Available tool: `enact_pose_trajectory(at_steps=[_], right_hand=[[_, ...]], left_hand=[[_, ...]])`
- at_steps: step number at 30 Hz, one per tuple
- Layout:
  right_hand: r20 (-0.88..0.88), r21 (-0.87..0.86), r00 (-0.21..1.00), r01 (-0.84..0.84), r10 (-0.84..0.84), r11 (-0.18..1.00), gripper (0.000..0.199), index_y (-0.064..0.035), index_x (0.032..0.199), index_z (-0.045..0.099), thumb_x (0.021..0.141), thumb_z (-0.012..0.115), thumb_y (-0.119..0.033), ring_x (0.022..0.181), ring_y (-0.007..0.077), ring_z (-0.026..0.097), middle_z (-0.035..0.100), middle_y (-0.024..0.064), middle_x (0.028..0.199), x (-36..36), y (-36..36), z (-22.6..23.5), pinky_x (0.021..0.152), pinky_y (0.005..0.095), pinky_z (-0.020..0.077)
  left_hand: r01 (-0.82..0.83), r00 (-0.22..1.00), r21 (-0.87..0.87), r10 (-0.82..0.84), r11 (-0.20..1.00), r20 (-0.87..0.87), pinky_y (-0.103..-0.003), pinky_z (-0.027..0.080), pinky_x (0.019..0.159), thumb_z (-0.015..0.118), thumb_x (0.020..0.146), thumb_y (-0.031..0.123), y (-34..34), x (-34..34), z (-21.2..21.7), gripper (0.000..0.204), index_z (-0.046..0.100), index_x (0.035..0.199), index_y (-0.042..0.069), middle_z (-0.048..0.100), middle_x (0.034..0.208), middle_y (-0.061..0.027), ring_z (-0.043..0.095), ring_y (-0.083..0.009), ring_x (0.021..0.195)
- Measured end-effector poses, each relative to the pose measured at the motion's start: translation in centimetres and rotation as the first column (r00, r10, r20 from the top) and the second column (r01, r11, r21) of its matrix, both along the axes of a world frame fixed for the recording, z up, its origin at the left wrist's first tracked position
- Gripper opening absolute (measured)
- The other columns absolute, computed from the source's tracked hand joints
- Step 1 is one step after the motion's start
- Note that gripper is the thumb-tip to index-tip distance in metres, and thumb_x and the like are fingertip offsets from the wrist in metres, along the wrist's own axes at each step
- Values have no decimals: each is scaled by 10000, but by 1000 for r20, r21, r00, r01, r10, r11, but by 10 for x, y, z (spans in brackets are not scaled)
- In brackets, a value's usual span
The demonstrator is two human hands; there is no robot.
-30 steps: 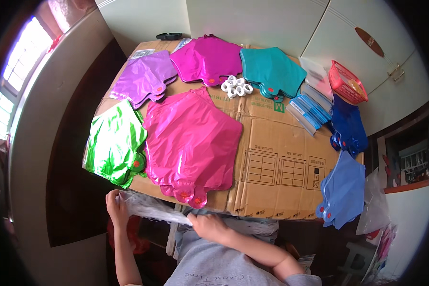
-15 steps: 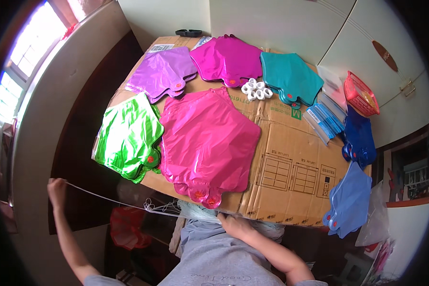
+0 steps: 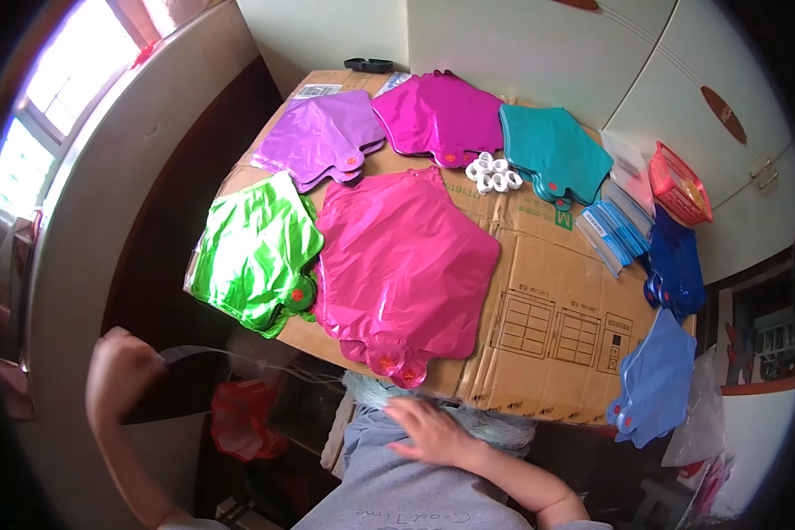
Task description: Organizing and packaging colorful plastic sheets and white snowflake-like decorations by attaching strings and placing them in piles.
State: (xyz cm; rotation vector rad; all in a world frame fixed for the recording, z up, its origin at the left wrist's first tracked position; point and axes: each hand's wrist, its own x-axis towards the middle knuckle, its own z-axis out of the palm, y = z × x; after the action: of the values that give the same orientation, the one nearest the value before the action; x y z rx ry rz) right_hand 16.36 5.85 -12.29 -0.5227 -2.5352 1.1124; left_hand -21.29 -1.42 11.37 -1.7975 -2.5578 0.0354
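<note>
My left hand is raised at the far left, closed and somewhat smeared by motion. From it a thin pale string runs right to a heap of pale strands on my lap, under the cardboard's near edge. My right hand lies over my lap beside that heap, fingers spread, with nothing seen in them. Just beyond the heap, a stack of flat pink foil balloons lies on the cardboard, its round tabs with red spots toward me.
Around the pink stack are flat foil balloons: green, lilac, magenta, teal, dark blue and light blue. White rings, blue packets and a red basket are also there.
My left hand has come nearer and slightly right, and the string's loops no longer show. My right hand has let go at the strands and opened, shifting a little toward me.
</note>
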Motion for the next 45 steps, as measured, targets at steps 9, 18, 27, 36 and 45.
enact_pose_trajectory(at_steps=[9, 18, 27, 36, 45], right_hand=[[-476, -432, 870, -360, 131, 827, 345, -19, 1141, 487, 883, 583, -227, 948, 247, 541, 546, 122, 1008, -49, -10, 42, 826, 362, 429], [-208, -690, 941, 53, -267, 721, 149, -31, 892, 557, 928, 496, -162, 602, 185, 570, 560, 78, 673, -25, -20, 14, 577, 303, 431], [-309, -302, 900, 215, -308, 929, 74, -68, 804, 526, 817, 559, -133, 570, 276, 586, 527, 93, 615, -17, -7, 22, 511, 378, 450], [-403, -298, 870, 168, -283, 940, 47, -71, 793, 526, 784, 568, -91, 578, 267, 583, 536, 77, 626, -20, -18, 26, 527, 367, 454], [-453, -280, 850, 153, -271, 948, 32, -59, 797, 574, 772, 594, -64, 554, 246, 572, 555, 73, 639, -16, -11, 29, 506, 343, 448]], left_hand=[[595, 422, 193, -508, 780, 751, -292, 462, 599, 749, 666, 97, 45, 124, -73, 110, 678, 746, 73, 607, 658, -26, 570, -189, 650], [-265, -721, 103, -268, 959, 639, -296, 443, 650, 636, 765, -24, 6, 173, -177, 142, 675, 896, -64, 642, 794, -137, 578, -199, 715], [-182, -352, 286, -334, 941, 874, -276, 419, 620, 630, 669, -29, 2, 188, -182, 199, 708, 852, -22, 642, 685, -38, 501, -146, 650], [-189, -292, 171, -222, 967, 930, -289, 415, 591, 648, 710, -14, 6, 187, -185, 126, 704, 823, -15, 668, 737, -93, 508, -157, 639], [-16, 45, 321, -320, 947, 946, -301, 407, 635, 578, 743, -46, 6, 186, -184, 139, 676, 842, -52, 682, 807, -117, 500, -171, 699]])
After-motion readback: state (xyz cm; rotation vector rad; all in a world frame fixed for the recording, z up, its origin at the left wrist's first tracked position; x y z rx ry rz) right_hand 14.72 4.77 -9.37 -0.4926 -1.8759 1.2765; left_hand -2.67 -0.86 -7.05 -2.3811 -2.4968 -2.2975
